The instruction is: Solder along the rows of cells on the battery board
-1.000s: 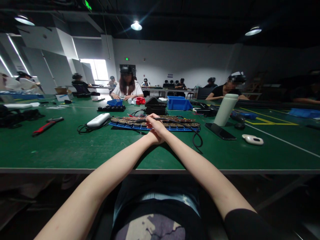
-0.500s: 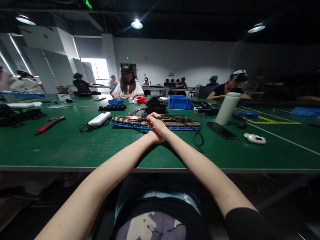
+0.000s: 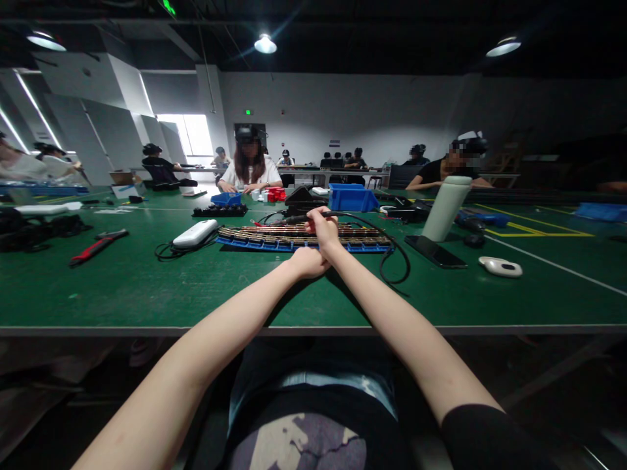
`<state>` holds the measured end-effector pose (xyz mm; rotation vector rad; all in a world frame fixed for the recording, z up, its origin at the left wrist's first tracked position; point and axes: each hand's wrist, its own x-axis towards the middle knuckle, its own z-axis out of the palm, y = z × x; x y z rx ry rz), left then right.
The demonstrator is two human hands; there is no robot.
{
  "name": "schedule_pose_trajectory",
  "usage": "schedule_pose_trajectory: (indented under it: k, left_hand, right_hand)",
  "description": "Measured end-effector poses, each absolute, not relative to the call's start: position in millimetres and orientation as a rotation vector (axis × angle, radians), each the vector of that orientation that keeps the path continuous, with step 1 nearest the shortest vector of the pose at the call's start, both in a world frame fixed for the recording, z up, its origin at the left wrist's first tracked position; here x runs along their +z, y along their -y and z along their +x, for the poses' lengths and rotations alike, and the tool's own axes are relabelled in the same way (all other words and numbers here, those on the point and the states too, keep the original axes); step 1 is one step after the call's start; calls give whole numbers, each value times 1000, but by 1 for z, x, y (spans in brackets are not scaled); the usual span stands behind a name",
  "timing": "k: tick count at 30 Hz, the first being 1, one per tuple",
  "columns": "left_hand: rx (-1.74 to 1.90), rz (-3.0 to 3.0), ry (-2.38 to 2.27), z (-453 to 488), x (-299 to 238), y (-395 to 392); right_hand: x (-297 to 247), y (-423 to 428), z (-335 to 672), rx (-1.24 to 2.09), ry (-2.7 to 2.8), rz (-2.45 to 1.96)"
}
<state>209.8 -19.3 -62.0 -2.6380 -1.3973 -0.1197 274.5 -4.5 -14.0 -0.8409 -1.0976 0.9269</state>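
My right hand point(image 3: 323, 227) is closed around a soldering iron point(image 3: 295, 220), a dark pen-shaped tool whose black cable point(image 3: 402, 251) loops off to the right. The tool points left above a blue rack point(image 3: 274, 246) carrying long rows of thin brown-and-gold strips. My left hand point(image 3: 309, 262) rests at the rack's front edge, just below my right wrist. Its fingers curl inward, and whatever they may hold is hidden from this angle.
A white case point(image 3: 196, 234) with a cord sits left of the rack, beyond it red-handled pliers point(image 3: 98, 248). To the right are a pale green bottle point(image 3: 447, 209), a phone point(image 3: 435, 252) and a small white device point(image 3: 500, 267). A blue bin point(image 3: 353, 198) stands behind; a co-worker point(image 3: 249, 166) sits opposite.
My right hand has lifted and shifted right with the soldering iron, away from my left hand. The cable loop has swung out to the right. My left hand has hardly moved.
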Motion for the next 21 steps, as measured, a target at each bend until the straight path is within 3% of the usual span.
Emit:
schedule_pose_trajectory:
  k: [21]
  left_hand:
    - [-107, -2658, 1517, 213, -57, 22]
  right_hand:
    - [-39, -3, 272, 864, 1154, -895]
